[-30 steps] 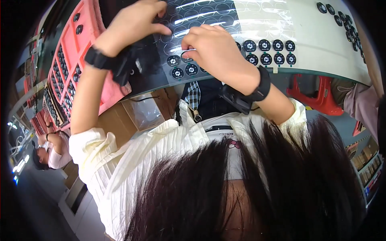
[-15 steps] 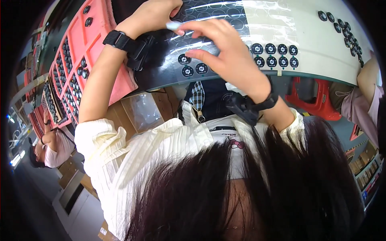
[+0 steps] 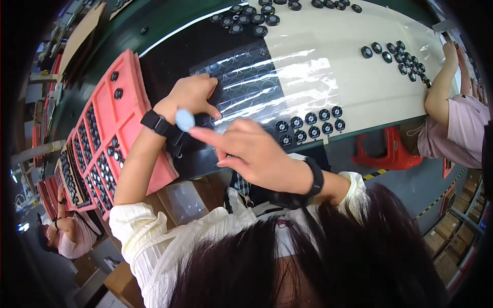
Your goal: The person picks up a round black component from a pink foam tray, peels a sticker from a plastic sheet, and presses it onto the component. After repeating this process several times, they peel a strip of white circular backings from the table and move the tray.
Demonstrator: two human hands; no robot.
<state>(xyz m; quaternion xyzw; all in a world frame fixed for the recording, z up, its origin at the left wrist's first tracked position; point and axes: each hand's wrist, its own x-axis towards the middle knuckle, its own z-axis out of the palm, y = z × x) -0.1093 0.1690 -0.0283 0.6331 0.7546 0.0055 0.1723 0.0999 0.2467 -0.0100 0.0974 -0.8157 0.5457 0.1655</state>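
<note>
A round pale-blue film piece [image 3: 185,120] clings to the tip of my right hand's [image 3: 252,150] outstretched index finger, in front of my left wrist. The right thumb and other fingers are partly bent below it. My left hand [image 3: 187,97] rests at the left edge of a clear plastic sheet [image 3: 241,87] marked with rows of circles. Its thumb and index finger are apart, and nothing shows between them. Right of my right hand, black round discs [image 3: 310,118] stand in two rows along the table's near edge.
A pink foam tray [image 3: 134,102] with compartments of black discs lies at the left. More black discs cluster at the back [image 3: 246,19] and at the right [image 3: 405,60], near another person's arm [image 3: 439,97]. A red plastic stool [image 3: 393,154] stands below the table edge.
The view has shifted, bringing more of the table's back into sight. My right hand has moved left, carrying the film piece, which now faces me near my left wrist.
</note>
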